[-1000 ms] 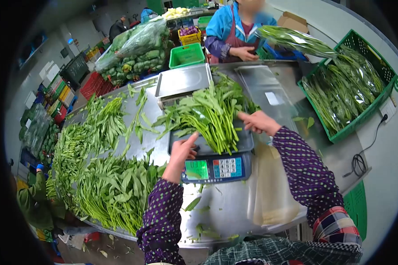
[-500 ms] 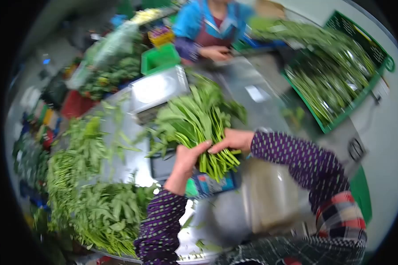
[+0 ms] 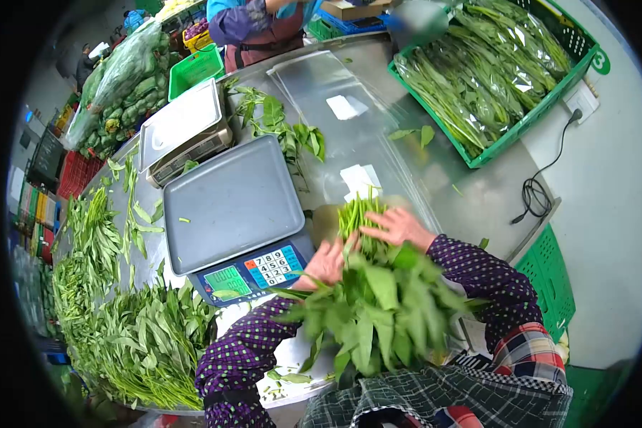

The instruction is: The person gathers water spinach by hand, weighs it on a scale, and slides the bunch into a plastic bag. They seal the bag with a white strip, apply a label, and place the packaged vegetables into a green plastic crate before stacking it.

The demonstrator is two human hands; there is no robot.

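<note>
A bunch of leafy green stalks (image 3: 381,292) is between my two hands, its cut stem ends pointing away from me and its leaves toward my body. My left hand (image 3: 327,262) presses on the left side of the stems, fingers partly hidden by leaves. From the right, my right hand (image 3: 396,226) lies over the stems with its fingers curved round them. To the left, the grey pan (image 3: 235,203) of the digital scale (image 3: 253,272) holds only a small stem piece.
Loose greens (image 3: 143,342) are heaped at the left. A second scale (image 3: 182,128) stands behind. Clear plastic bags (image 3: 321,85) lie on the metal table. A green crate (image 3: 492,143) of bagged greens is at the right. A person (image 3: 257,32) stands across the table.
The bunch has left the scale pan and come toward my body, turned so its stems point away. Both hands moved with it. The view has shifted to the right.
</note>
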